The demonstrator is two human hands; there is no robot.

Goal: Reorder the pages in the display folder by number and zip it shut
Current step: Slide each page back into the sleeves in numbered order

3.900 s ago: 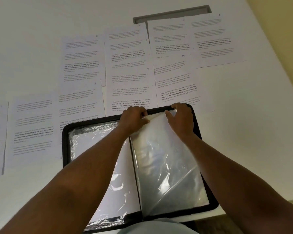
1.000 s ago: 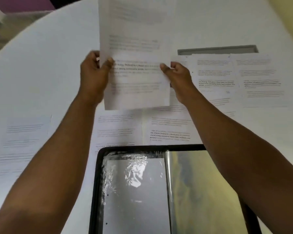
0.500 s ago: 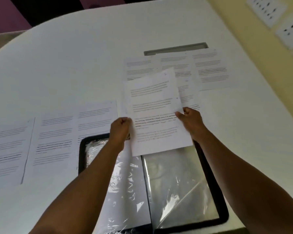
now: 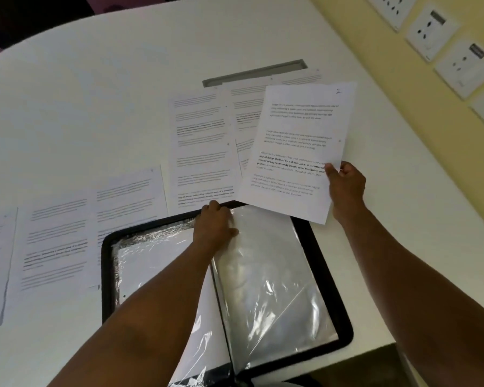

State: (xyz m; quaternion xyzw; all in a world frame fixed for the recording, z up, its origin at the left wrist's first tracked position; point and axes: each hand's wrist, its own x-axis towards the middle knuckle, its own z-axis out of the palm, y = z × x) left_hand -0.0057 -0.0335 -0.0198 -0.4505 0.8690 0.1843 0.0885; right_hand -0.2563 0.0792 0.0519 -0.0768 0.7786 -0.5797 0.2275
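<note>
The page [image 4: 296, 152], marked 2 at its top corner, hangs tilted above the far right corner of the folder [image 4: 330, 277], pinched at its right edge between thumb and fingers of the right hand [image 4: 347, 185]. Its long axis runs away from the person, leaning right, and its near edge overlaps the top of the empty sleeve [image 4: 268, 275]. That sleeve's open top lies just left of and below the right fingers, and directly under the left hand [image 4: 214, 227], whose curled fingers rest on the sleeve's upper left corner; whether they pinch the film I cannot tell. The left hand is nearer the opening; the page would likely need swinging square to it. Other pages [image 4: 201, 141] lie on the surface [image 4: 95, 93] beyond both hands.
</note>
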